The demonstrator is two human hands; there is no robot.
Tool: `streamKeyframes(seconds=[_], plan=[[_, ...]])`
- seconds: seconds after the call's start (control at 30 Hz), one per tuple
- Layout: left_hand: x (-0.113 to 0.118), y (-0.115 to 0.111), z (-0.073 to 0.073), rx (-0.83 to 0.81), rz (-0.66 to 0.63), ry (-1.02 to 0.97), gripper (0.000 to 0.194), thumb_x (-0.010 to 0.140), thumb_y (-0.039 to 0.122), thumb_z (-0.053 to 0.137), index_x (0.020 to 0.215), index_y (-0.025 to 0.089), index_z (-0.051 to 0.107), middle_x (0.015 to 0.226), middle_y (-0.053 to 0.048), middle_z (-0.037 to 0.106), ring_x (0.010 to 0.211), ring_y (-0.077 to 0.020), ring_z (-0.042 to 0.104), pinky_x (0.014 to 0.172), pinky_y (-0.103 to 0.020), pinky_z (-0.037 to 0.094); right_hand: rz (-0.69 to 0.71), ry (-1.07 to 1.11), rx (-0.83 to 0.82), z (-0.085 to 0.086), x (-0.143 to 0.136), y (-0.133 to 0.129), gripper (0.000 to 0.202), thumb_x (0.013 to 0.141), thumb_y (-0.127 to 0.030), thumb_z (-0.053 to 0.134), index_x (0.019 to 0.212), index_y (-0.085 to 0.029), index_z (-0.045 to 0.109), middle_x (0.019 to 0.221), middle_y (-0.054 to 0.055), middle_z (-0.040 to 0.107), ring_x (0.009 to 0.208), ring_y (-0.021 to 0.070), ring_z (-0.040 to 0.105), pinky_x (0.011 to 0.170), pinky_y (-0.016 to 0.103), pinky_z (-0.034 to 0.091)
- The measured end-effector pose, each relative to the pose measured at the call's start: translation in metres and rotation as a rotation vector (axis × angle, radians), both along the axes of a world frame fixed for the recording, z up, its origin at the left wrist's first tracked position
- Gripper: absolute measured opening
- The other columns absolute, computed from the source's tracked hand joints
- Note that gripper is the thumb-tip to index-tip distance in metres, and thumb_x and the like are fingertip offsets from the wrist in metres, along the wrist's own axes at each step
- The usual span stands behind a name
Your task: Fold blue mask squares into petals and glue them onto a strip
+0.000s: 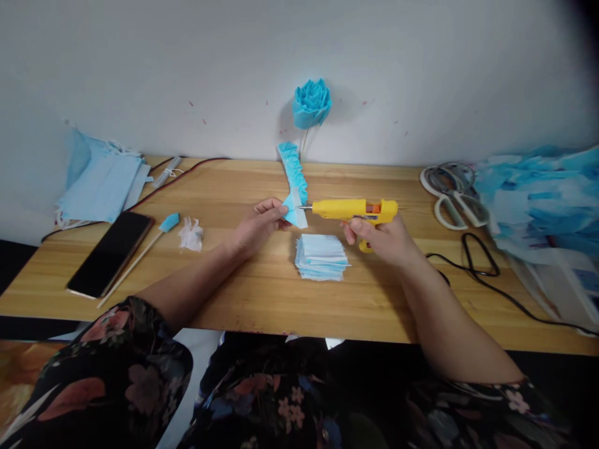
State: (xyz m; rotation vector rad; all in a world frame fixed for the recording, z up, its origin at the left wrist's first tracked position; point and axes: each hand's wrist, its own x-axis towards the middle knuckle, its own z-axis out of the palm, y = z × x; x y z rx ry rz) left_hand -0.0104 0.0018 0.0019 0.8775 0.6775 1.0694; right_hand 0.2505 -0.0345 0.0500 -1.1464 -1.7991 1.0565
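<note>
The pleated blue strip (292,168) was over the middle of the table (262,305), its far end toward the back edge. The left hand (257,227) had thumb and fingers pinched closed on the flat near end, apparently to steady it under the nozzle. The right hand (384,238) was wrapped around the handle of the yellow glue gun (353,210), seemingly to keep its barrel level with the strip; whether a finger pressed the trigger, I could not tell. A stack of blue pieces (321,257) sat nearer the front edge, probably for easy reach. The blue flower (312,103) rose by the back edge; phone (111,255) and scissors (461,209) lay toward opposite side edges, perhaps kept aside from the hands.
</note>
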Motion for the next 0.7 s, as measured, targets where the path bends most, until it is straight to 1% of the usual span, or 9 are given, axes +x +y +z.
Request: streamKeyframes(seconds=[0.2,0.37,0.57,0.7], plan=[[-0.0005,-0.0002,0.0016,0.009,-0.017,-0.001,0.037,0.069,0.043,0.095,0.071,0.017,0.069,0.068,0.0,0.069,0.064,-0.0107,0.062,0.065,-0.025,0.049,-0.02,-0.002,0.003,0.0005,-0.0009,-0.0005,0.062,0.088,-0.079,0.06,0.057,-0.024,0.056,0.056,0.001,0.057,0.059,0.0155,0.055,0.057,0.033,0.047],[-0.0003,-0.0007,0.0024,-0.006,-0.01,-0.001,0.037,0.068,0.042,0.095,0.071,0.016,0.069,0.069,0.0,0.069,0.064,-0.011,0.062,0.065,-0.025,0.049,-0.023,-0.002,0.01,0.0001,-0.0001,-0.0001,0.06,0.089,-0.074,0.062,0.056,-0.024,0.056,0.057,0.002,0.055,0.059,0.0159,0.055,0.058,0.034,0.046],[-0.0001,-0.0008,0.0029,-0.003,-0.01,0.008,0.037,0.068,0.042,0.095,0.071,0.016,0.069,0.068,0.0,0.069,0.065,-0.0109,0.062,0.065,-0.025,0.05,-0.054,0.012,-0.002,-0.003,0.0001,0.0,0.06,0.086,-0.073,0.066,0.055,-0.024,0.054,0.054,0.0,0.055,0.055,0.0136,0.054,0.052,0.029,0.044],[-0.0004,-0.0008,0.0033,0.003,-0.014,0.013,0.035,0.069,0.041,0.094,0.072,0.017,0.07,0.068,0.0,0.069,0.064,-0.011,0.062,0.065,-0.025,0.05,-0.074,-0.007,0.001,-0.0053,0.0011,0.0006,0.057,0.087,-0.068,0.067,0.054,-0.023,0.053,0.054,0.0,0.055,0.054,0.0129,0.052,0.05,0.029,0.043]])
